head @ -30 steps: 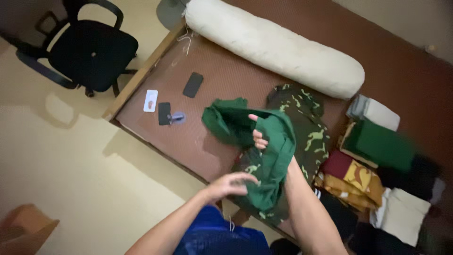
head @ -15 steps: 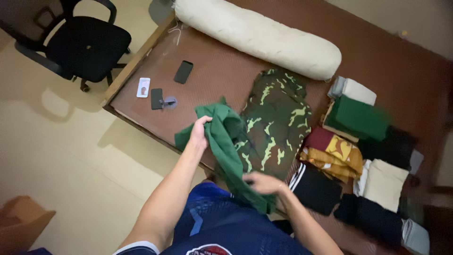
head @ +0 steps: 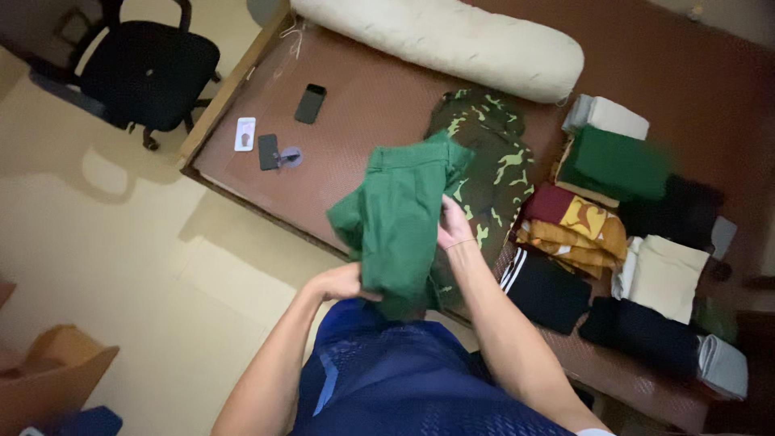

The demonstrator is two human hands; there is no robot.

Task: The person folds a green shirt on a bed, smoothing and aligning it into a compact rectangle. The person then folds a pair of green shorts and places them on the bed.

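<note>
Green garment (head: 397,218) now raised mid-frame, no longer drooping. Left hand (head: 343,282) grips bottom edge, right hand (head: 454,226) pinches side. Fold half-done; camouflage garment (head: 492,165) unfolded; folded stacks (head: 622,234) at right.

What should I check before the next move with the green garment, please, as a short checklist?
1. Left hand grips the green garment at its lower edge: ok.
2. Right hand holds its right side: ok.
3. Garment lifted off the bed: ok.
4. Garment smooth and flat: not ok, bunched at the left.
5. Camouflage garment lies spread out beneath: ok.
6. Phone lies apart from the cloth: ok.
</note>
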